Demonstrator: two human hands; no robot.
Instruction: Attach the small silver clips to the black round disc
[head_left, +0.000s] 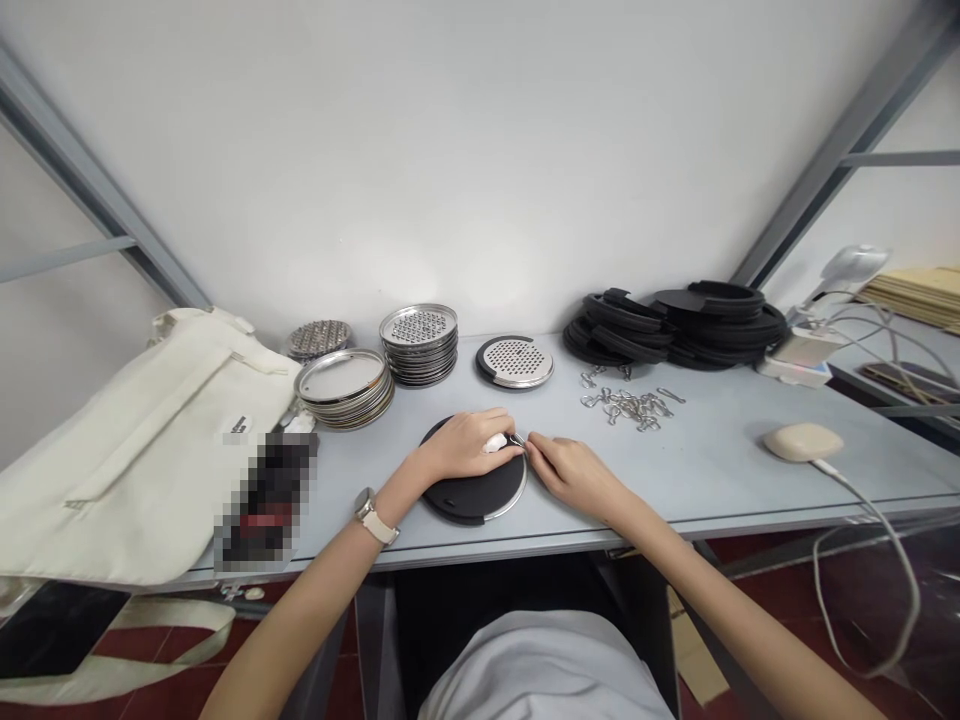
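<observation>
My left hand (472,445) lies across a round black disc with a metal rim (476,495) near the table's front edge, its fingers curled at the far right side. A small white piece (495,442) shows at those fingers; I cannot tell whether it is held or wrapped around one. My right hand (570,468) pinches at the disc's right rim, fingertips meeting a small wire clip (517,440) mostly hidden between the hands. Beyond them lies a round perforated metal grater plate (517,360) with a black edge piece. Several loose wire clips (634,408) are heaped to the right.
Stacked metal grater discs (418,335) and flat metal discs (345,385) stand at the back left. A white bag (150,450) covers the left end. Black rings (619,325) are piled at the back right. A cream corded device (802,442) lies at the right.
</observation>
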